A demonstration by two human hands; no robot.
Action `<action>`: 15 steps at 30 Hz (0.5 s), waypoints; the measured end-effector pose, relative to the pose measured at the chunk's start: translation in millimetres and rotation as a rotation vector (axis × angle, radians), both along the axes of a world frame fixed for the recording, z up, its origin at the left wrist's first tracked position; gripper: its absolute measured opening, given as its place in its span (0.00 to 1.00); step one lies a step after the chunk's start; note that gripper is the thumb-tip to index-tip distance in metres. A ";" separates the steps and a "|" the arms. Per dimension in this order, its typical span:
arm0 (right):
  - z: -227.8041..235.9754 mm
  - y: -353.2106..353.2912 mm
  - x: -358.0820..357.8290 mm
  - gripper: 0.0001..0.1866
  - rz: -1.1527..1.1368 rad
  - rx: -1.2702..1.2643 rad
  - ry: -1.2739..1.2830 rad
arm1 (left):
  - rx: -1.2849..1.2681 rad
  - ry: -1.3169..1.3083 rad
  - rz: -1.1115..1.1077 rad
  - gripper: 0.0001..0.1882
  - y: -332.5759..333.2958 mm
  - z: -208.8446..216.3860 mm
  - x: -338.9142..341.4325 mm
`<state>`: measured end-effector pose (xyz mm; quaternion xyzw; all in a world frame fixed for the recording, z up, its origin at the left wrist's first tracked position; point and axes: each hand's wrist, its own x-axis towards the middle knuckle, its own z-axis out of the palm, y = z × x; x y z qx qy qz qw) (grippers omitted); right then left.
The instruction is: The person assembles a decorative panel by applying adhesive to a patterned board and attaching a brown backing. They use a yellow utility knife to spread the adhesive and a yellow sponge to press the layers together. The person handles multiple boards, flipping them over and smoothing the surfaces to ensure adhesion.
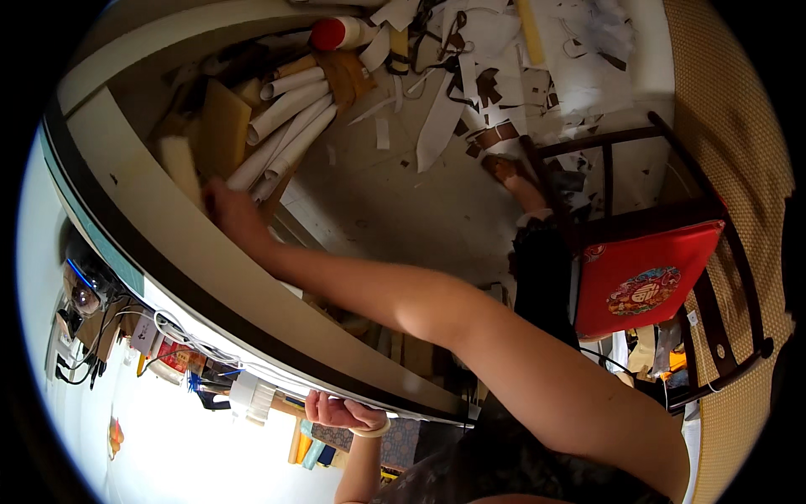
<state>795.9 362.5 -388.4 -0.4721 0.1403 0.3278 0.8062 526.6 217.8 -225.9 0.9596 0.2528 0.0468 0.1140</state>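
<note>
My right arm stretches in under the table, and its hand (225,206) is blurred at the far left. Its fingers close on the lower end of a pale, blurred block (178,166); the exact grip is in shadow. Next to it are a yellowish board (223,126) and several white paper rolls (290,113). My left hand (340,412), with a pale bangle (374,430) at the wrist, has its fingers curled on the table edge (403,406).
Paper scraps (495,50) and dark offcuts litter the floor. A wooden chair with a red cushion (646,281) stands at right, close to my shod foot (508,172). Cables (180,332) and a white ridged cap-like object (250,396) lie on the tabletop. A red-ended roll (336,34) lies farther back.
</note>
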 end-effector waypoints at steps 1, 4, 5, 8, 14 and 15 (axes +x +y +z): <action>-8.9 23.3 -10.6 0.24 -0.022 0.049 0.020 | 0.015 0.003 -0.012 0.24 3.7 -2.9 1.9; -1.4 37.0 -9.3 0.21 -0.041 0.036 0.028 | 0.006 -0.022 0.012 0.25 5.0 -5.1 -2.0; -1.7 40.0 -6.2 0.20 -0.049 -0.006 0.020 | 0.005 -0.029 0.012 0.25 6.4 -6.8 -1.5; 8.2 -2.3 11.4 0.17 0.050 -0.240 -0.061 | 0.014 -0.064 0.057 0.26 2.8 -4.5 -8.3; -64.8 -8.4 63.8 0.19 0.166 -0.691 -0.394 | -0.083 -0.125 0.069 0.23 -0.3 -4.9 -6.1; -82.3 -2.5 75.8 0.20 0.095 -0.798 -0.460 | -0.101 -0.138 0.080 0.23 -0.5 -4.7 -4.8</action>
